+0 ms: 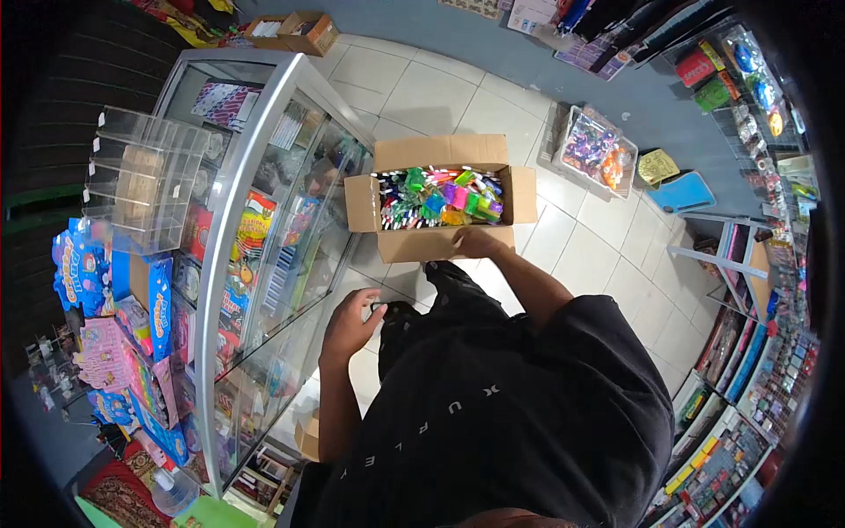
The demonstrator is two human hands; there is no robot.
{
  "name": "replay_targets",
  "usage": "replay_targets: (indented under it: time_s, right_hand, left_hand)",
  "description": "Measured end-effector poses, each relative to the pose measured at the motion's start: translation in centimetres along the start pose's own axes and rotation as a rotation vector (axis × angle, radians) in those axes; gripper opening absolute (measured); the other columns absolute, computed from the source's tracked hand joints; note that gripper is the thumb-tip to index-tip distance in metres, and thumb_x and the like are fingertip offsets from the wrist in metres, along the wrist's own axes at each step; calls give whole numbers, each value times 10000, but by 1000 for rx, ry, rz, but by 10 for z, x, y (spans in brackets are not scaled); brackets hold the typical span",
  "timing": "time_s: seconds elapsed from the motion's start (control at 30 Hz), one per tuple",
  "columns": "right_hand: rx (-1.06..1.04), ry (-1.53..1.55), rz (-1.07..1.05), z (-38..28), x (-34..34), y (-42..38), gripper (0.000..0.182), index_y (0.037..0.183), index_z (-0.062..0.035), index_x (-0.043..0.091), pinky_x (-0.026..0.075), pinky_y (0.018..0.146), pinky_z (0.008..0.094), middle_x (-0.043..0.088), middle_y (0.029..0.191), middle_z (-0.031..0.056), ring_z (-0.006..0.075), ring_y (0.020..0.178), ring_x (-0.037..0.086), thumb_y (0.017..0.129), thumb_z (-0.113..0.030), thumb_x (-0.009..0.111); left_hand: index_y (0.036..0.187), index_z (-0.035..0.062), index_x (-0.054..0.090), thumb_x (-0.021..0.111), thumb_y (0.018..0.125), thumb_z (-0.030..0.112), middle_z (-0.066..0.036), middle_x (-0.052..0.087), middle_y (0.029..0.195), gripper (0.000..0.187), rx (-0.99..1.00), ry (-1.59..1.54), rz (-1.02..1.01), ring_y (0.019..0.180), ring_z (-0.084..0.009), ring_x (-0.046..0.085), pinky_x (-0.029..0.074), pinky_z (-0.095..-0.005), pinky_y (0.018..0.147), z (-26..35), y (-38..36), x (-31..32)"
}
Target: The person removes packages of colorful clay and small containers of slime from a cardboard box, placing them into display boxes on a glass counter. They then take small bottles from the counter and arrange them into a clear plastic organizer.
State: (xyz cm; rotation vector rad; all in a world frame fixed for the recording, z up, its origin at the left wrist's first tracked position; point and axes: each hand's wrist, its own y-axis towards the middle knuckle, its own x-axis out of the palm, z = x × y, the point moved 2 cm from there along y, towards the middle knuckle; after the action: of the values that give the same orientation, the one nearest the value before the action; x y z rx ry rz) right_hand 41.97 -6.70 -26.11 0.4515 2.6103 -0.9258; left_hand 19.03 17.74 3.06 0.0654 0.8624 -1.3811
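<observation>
An open cardboard box (519, 195) stands in front of my legs, its flaps folded outward. Inside lies a jumble of pens and bright plastic pieces (453, 201) in green, pink, blue and orange. My right hand (480, 243) is over the near flap, fingers bent together at the box's inner edge; anything in them is too small to make out. Off to the left, my left hand (354, 322) hangs apart from the box, holding nothing, with thumb and fingers apart and slightly curled. Beside it is the glass display case (295, 246).
Clear acrylic racks (141, 180) and blue packs (79, 264) top the case at left. A white basket of wrapped goods (598, 150) sits on the tiled floor (563, 246) near a blue board (682, 192). Stocked shelves (722, 431) line the right side.
</observation>
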Motion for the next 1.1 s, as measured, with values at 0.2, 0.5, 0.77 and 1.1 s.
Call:
replay_targets:
  time_s: [0.2, 0.5, 0.77, 1.1]
  right_hand:
    - [352, -36, 629, 77, -35, 1, 482, 1183, -20, 624, 551, 830, 434, 712, 1021, 215, 380, 968, 685, 760, -219, 740]
    - [631, 149, 728, 91, -44, 33, 742, 1226, 58, 469, 535, 870, 486, 669, 1059, 276, 450, 997, 665, 739, -387, 810]
    - [849, 346, 627, 128, -36, 60, 844, 1290, 75, 523, 568, 878, 394, 656, 1211, 239, 322, 1073, 679, 655, -327, 906]
    - [844, 292, 440, 94, -53, 36, 836, 1170, 17, 650, 535, 927, 404, 705, 1167, 155, 294, 1100, 676, 583, -521, 903]
  left_hand:
    - [1193, 71, 628, 742, 887, 255, -139, 673, 1154, 375, -89, 43, -37, 995, -310, 666, 528, -398, 878, -12, -25, 16]
    - [1230, 82, 626, 734, 900, 309, -135, 668, 1199, 415, -272, -9, -114, 1052, -297, 664, 531, -395, 905, -11, -45, 34]
    - [1223, 74, 623, 728, 905, 304, -146, 665, 1192, 407, -338, -32, -109, 1051, -310, 667, 533, -403, 910, -15, -47, 34]
    - [1235, 77, 621, 717, 913, 341, -141, 658, 1217, 427, -353, -48, -109, 1078, -313, 663, 529, -408, 913, -29, -47, 33]
